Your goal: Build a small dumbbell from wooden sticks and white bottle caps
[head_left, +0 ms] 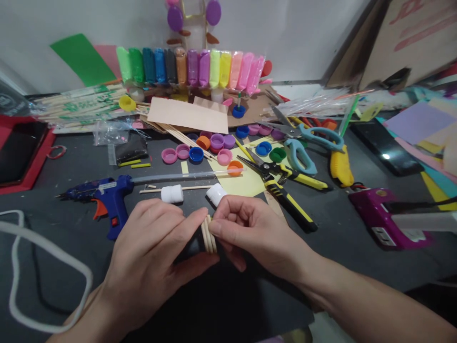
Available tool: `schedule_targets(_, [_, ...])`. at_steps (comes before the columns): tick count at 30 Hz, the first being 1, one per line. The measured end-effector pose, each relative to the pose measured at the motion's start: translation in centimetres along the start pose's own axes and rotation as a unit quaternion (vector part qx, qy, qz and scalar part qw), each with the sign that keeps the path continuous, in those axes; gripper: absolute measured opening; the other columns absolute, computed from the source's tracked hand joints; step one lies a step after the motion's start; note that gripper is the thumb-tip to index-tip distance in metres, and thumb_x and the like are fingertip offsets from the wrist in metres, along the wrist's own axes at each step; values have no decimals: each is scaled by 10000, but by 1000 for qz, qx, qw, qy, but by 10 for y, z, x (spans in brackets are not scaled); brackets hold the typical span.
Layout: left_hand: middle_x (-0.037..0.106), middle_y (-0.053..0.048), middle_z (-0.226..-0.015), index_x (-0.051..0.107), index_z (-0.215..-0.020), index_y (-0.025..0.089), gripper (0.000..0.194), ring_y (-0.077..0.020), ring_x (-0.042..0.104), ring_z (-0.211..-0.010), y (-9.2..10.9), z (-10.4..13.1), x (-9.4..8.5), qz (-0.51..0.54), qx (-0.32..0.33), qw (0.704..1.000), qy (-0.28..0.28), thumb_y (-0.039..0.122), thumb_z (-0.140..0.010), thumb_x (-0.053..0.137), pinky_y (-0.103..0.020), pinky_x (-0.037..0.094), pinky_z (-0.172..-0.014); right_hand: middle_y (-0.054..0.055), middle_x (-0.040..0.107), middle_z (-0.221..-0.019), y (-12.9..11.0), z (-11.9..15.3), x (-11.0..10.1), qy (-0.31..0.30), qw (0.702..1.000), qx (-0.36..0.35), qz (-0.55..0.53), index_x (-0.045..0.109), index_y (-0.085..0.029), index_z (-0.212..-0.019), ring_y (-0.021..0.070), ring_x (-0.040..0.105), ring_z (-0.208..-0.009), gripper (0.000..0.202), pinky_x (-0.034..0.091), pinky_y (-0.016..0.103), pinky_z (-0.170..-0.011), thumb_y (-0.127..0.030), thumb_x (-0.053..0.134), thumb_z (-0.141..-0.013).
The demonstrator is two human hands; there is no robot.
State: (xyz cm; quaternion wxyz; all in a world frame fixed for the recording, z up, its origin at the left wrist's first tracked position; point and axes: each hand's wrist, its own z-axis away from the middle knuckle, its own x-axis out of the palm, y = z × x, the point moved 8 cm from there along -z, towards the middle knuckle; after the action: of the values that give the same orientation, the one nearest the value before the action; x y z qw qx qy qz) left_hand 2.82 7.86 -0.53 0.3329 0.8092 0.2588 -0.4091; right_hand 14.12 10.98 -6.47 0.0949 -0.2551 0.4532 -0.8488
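Between my two hands is a small bundle of short wooden sticks, side by side and close to upright. My left hand grips the bundle, thumb at its lower end and fingers at its upper end. The thumb and fingers of my right hand pinch its right side; part of the bundle is hidden behind them. Just beyond my hands lie a white cap piece and a second white cap piece, with a thin wooden stick behind them.
A blue glue gun lies left, near a looped white cable. Yellow-black pliers, blue-handled scissors and a yellow cutter lie right. Several bottle caps and clay packets are farther back. A purple device sits right.
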Motion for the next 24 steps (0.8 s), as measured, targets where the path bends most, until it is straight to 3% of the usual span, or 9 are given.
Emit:
schedule_targets(8, [651, -31, -774, 617, -1145, 117, 410, -202, 586, -755, -2, 1, 3, 7, -8, 1000, 4, 463, -926, 624, -371, 395, -773, -78, 543, -461, 3, -3, 0, -3, 1000, -4, -14, 545, -189, -682, 58, 484, -345, 197, 372, 125, -332, -269, 714, -742])
schedule_targets(24, [619, -4, -752, 604, -1168, 134, 367, -180, 565, -731, -1, 0, 2, 10, -13, 1000, 4, 422, -942, 622, -361, 410, -760, -75, 550, -462, 4, -5, 0, -3, 1000, -1, -28, 550, -180, -678, 59, 474, -342, 287, 361, 135, -329, -317, 799, -717])
